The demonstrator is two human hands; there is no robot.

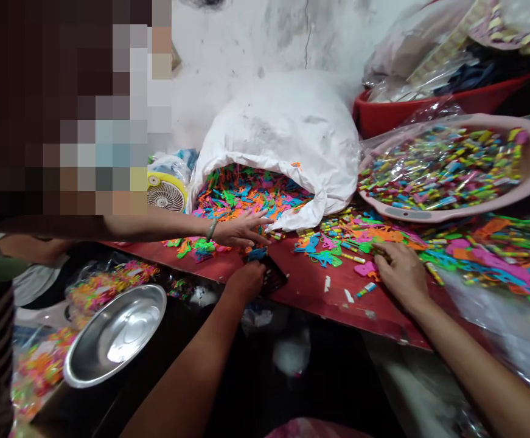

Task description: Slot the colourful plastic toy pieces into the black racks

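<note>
The nearby person (59,115) is pixelated; the right hand's fingers (395,258) hide what lies beneath them.

the left hand (245,278) is held low near the centre of the view, curled into a loose fist with the knuckles turned upward, its fingertips hidden beneath it. the left forearm (187,377) is angled up from the bottom edge, and the wrist is slightly bent. the right hand (401,274) is held well apart from it, turned palm down, with the fingers (386,252) curved downward. the right forearm (470,359) is extended diagonally from the lower right corner. both forearms are bare, and whether either hand is gripping cannot be told.
</note>
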